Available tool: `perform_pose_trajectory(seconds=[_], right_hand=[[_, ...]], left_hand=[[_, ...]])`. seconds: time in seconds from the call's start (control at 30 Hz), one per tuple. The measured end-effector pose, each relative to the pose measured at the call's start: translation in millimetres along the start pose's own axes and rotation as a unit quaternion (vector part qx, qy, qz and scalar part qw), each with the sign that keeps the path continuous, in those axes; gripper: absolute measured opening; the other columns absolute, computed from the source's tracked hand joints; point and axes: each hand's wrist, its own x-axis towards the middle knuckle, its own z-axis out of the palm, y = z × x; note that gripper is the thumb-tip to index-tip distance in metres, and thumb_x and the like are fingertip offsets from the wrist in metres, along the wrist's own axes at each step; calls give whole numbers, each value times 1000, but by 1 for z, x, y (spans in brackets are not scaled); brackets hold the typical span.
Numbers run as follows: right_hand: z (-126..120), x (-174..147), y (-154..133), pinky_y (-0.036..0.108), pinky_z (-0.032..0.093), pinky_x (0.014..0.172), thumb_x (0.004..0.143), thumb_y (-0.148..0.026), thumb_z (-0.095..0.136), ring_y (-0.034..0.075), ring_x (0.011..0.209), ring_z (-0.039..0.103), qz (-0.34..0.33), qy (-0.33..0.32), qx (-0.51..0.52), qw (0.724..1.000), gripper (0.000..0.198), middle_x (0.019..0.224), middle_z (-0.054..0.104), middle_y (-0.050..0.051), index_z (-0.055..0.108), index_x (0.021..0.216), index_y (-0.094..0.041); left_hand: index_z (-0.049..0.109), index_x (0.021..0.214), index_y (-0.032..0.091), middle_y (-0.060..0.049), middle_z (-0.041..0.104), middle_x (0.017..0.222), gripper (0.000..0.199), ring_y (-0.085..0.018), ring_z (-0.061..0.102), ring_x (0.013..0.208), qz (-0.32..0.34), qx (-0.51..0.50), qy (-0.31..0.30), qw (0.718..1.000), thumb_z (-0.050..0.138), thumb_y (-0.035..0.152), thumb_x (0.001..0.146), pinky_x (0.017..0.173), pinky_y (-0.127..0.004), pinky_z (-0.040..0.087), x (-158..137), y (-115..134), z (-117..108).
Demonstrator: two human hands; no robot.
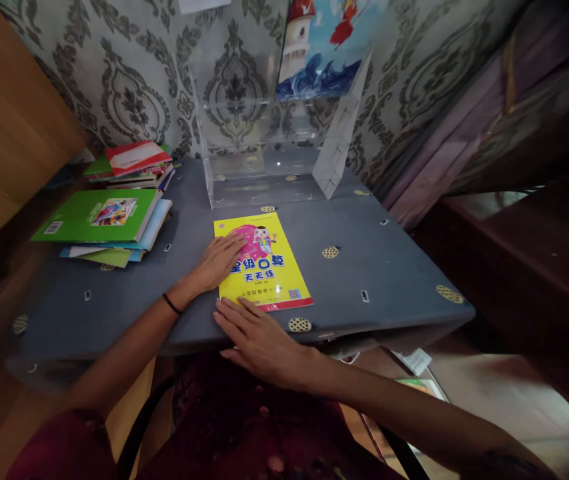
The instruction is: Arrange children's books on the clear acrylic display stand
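A yellow workbook lies closed on the blue-grey tablecloth, its cover showing a pink circle, a cartoon figure and blue lettering. My left hand rests flat on the left part of the cover, fingers stretched over the pink circle. At the lower left corner of the workbook, my right hand reaches across with its fingers extended; the fingertips touch the bottom edge. Neither hand grips anything. A dark band circles my left wrist.
Behind the workbook stands a clear acrylic rack holding a picture book. To the left are two stacks of books, one topped by a green book, the other by a red-and-white book. A purple curtain hangs at right.
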Motion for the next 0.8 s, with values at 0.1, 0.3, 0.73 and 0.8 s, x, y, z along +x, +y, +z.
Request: perform_pose_trajectory(seconds=[0.1,0.3,0.73,0.8], right_hand=[[4,-24,3,46,37,122,98,-41,57,31,146,41,50,14,-25,998,61,154,48,19,46,149,-9],[-14,-82,40,55,41,118,101,-28,52,30,148,37,131,60,-66,987,69,159,41,15,21,162,-19],[-28,-88,57,52,55,106,98,-21,51,31,133,57,122,120,-31,985,47,142,62,14,55,145,-20],[-33,-84,59,52,57,104,97,-21,52,30,130,60,122,121,-23,985,44,138,65,13,59,140,-22]], left_hand=[[51,143,16,-14,49,155,45,-23,37,149,-8,5,-9,1000,30,28,105,120,-46,32,0,1,1],[53,140,17,-14,49,154,44,-24,38,148,-25,9,18,999,31,32,105,121,-48,31,-2,0,8],[43,142,22,-16,50,147,46,-29,44,143,-155,-134,184,961,43,30,97,117,-54,39,-12,2,12],[44,140,23,-15,52,145,45,-28,50,138,-171,-230,208,935,47,32,96,112,-50,46,-9,-6,9]])
